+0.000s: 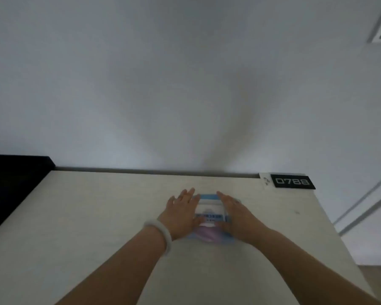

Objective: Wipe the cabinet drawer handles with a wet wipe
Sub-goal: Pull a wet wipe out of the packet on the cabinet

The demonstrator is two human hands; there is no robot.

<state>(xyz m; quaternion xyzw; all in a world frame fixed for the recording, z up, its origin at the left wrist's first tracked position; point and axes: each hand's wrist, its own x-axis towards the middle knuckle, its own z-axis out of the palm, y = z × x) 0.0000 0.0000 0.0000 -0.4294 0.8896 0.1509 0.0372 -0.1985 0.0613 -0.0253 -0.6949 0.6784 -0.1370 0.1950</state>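
Note:
A blue and white pack of wet wipes (210, 213) lies flat on the pale cabinet top (97, 216), a little right of centre. My left hand (182, 213) rests on the pack's left side with fingers spread flat. My right hand (235, 216) lies on its right side, fingers stretched forward. Both hands press on the pack from either side. A white bangle (161, 235) circles my left wrist. The drawer handles are out of sight below the cabinet's front edge.
A black sign reading 0788 (293, 181) stands at the cabinet's back right corner against the white wall (185, 84). A dark surface (13, 179) adjoins the cabinet on the left. A white door frame (370, 203) runs down the right side.

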